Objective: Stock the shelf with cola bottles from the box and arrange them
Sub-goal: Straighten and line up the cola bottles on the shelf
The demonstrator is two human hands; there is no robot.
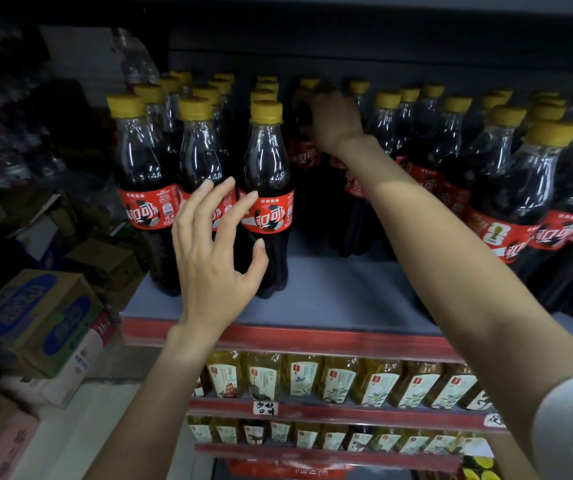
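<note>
Cola bottles with yellow caps and red labels stand in rows on the grey shelf [330,292]. My left hand [214,261] hovers with spread fingers in front of the front-left bottles, fingertips at the label of one front bottle [267,188]; whether it touches is unclear. My right hand [335,119] reaches deep into the shelf and grips the neck of a cola bottle [304,157] in the back of the middle gap. More cola bottles [520,188] crowd the right side.
The shelf's front middle shows bare grey surface behind a red edge strip [278,336]. Lower shelves hold yellow tea bottles [333,379]. Cardboard boxes [39,320] are stacked on the floor at the left.
</note>
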